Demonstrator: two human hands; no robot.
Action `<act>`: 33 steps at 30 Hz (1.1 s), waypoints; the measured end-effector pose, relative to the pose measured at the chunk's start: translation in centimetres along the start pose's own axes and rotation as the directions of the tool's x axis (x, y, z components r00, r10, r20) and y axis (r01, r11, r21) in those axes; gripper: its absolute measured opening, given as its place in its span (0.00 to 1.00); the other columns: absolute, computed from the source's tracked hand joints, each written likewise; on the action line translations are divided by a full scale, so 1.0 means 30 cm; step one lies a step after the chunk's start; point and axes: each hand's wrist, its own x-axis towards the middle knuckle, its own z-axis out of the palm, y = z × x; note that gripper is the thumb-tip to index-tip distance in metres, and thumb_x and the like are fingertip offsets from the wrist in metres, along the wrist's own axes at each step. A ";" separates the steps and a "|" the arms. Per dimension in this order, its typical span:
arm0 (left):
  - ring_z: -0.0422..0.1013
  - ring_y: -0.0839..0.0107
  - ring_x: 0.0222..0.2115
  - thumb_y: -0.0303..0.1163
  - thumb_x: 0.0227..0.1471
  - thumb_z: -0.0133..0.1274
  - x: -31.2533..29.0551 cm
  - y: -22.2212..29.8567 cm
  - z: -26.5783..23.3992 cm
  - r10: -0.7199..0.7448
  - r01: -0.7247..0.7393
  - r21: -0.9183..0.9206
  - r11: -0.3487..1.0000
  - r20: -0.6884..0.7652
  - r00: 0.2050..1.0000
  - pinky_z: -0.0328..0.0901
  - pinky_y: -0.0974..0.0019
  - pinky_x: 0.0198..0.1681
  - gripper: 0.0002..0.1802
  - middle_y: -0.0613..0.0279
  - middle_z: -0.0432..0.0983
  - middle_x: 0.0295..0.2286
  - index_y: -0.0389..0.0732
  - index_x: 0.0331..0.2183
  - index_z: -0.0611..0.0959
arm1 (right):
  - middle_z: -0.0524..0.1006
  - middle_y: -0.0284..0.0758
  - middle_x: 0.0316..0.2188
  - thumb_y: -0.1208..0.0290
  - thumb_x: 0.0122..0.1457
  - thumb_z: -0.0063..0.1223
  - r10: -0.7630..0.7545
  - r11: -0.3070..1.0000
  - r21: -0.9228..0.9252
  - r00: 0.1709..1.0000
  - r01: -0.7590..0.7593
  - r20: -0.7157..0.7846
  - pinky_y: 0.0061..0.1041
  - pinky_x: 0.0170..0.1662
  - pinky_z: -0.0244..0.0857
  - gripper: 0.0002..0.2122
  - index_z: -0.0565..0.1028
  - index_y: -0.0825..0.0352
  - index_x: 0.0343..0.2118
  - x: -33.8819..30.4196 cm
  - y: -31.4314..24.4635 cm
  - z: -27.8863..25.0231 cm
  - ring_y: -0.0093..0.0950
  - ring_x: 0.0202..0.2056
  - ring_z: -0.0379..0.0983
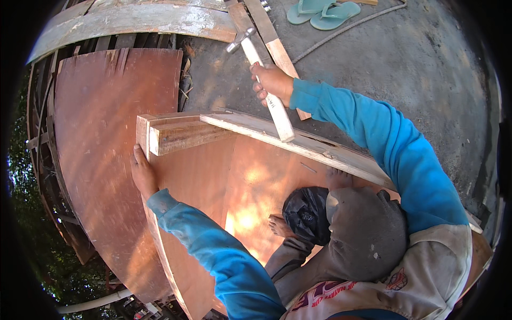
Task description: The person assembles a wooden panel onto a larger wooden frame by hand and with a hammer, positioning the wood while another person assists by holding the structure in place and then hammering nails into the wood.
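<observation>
My right hand (273, 85) is wrapped round the pale wooden handle of a hammer (276, 114), held above the far side of a wooden frame. Its metal head points up and to the left. Against the outside of the frame's left board (165, 250) rests my left hand (144, 173), fingers stretched along the wood near the corner. A short wood block (189, 136) sits inside that corner. From it a long board (309, 149) runs to the right along the frame's far side. Plywood (202, 176) forms the frame's bottom, and my bare feet are on it.
A black plastic bag (306, 216) lies by my feet. Left of the frame leans a large reddish-brown plywood sheet (112, 133). Worn planks (149, 24) lie at the far left. Beyond the hammer are a wood strip (282, 56), a rope (349, 34) and green flip-flops (333, 16) on concrete.
</observation>
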 end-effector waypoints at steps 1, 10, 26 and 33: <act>0.67 0.48 0.48 0.58 0.59 0.35 -0.007 0.013 -0.008 0.023 -0.023 0.032 0.999 -0.014 1.000 0.60 0.58 0.50 0.35 0.41 0.73 0.45 0.36 0.49 0.76 | 0.59 0.22 0.15 0.54 0.63 0.41 0.109 0.985 -0.148 0.988 -0.092 0.108 0.21 0.15 0.55 0.14 0.63 0.61 0.32 -0.018 0.034 0.014 0.14 0.13 0.55; 0.67 0.45 0.47 0.57 0.60 0.34 -0.020 -0.018 -0.022 0.018 -0.020 0.048 0.999 0.024 1.000 0.61 0.55 0.49 0.35 0.40 0.71 0.46 0.35 0.48 0.75 | 0.58 0.22 0.14 0.58 0.61 0.47 0.226 0.943 -0.289 0.952 -0.162 0.205 0.18 0.12 0.49 0.12 0.64 0.63 0.33 -0.187 0.066 -0.075 0.13 0.12 0.52; 0.71 0.62 0.41 0.61 0.57 0.38 0.129 -0.150 -0.114 0.111 0.022 -0.291 0.956 0.434 0.894 0.66 0.63 0.45 0.41 0.46 0.73 0.44 0.30 0.51 0.72 | 0.74 0.43 0.26 0.65 0.59 0.51 -0.544 0.377 -0.746 0.784 0.548 0.300 0.34 0.32 0.63 0.13 0.69 0.69 0.42 -0.673 0.258 -0.005 0.34 0.29 0.72; 0.70 0.65 0.41 0.43 0.56 0.42 -0.167 0.095 -0.073 0.210 -0.209 0.063 0.976 -0.010 0.978 0.64 0.60 0.47 0.18 0.56 0.75 0.37 0.42 0.35 0.80 | 0.75 0.46 0.29 0.60 0.54 0.54 -0.509 0.176 -0.946 0.847 0.274 0.151 0.44 0.38 0.64 0.15 0.70 0.66 0.39 -0.865 0.525 0.045 0.46 0.34 0.73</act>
